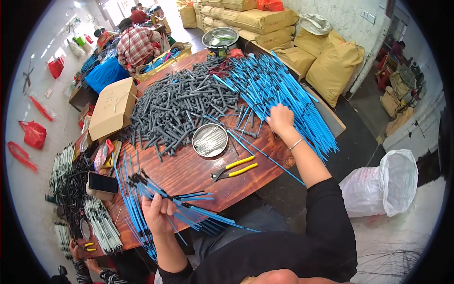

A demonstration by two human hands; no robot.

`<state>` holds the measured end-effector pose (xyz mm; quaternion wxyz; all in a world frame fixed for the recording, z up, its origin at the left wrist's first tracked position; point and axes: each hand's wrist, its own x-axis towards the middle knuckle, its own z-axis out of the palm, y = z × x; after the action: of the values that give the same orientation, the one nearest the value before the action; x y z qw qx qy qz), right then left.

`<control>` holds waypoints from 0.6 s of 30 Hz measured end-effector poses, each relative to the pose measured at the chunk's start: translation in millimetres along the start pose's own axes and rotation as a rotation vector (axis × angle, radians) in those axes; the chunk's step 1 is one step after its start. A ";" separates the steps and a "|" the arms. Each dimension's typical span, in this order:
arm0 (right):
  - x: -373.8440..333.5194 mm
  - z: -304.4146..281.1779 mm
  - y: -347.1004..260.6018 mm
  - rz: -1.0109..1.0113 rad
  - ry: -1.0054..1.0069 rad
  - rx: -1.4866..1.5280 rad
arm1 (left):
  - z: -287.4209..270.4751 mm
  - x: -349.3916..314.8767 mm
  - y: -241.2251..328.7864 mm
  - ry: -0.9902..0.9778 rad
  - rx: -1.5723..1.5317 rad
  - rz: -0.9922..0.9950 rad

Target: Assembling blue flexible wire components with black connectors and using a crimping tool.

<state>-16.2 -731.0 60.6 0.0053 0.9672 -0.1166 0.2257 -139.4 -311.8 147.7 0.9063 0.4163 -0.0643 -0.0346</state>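
Observation:
My left hand (159,213) is closed around a fanned bunch of thin blue rods with black joints (203,215), held over the near edge of the table. My right hand (281,118), fingers curled together, is at the near left edge of a large pile of similar blue rods (283,90). Whatever is between its fingertips is too small to make out. Left of that hand lies a big heap of dark grey plastic tubes (179,102). In front of the heap are a round tin of thin silvery pins (210,140) and yellow-handled cutting pliers (234,169).
More blue rods (137,213) lie at the table's left edge, near a phone (102,182) and a cardboard box (112,108). A metal bowl (220,38) stands at the far end. Another person's hands (85,258) are at lower left. A white sack (378,184) stands at right.

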 end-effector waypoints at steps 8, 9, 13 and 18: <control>54.4 3.9 6.4 0.075 -0.050 0.093 | 19.9 23.8 -10.2 -0.032 0.135 -0.112; 62.1 -11.2 -0.7 0.014 -0.012 0.146 | 12.9 27.8 -14.1 -0.037 0.151 -0.125; 87.6 -89.4 -51.5 -0.168 0.052 0.353 | 15.5 22.0 -5.2 0.002 0.079 -0.143; 103.6 -121.6 -89.6 -0.296 0.236 0.294 | 10.8 23.5 -6.1 -0.014 0.019 -0.117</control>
<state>41.5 -659.3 218.9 -0.0890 0.9309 0.0621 0.3487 -117.7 -326.5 152.1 0.8982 0.4279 -0.0464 -0.0897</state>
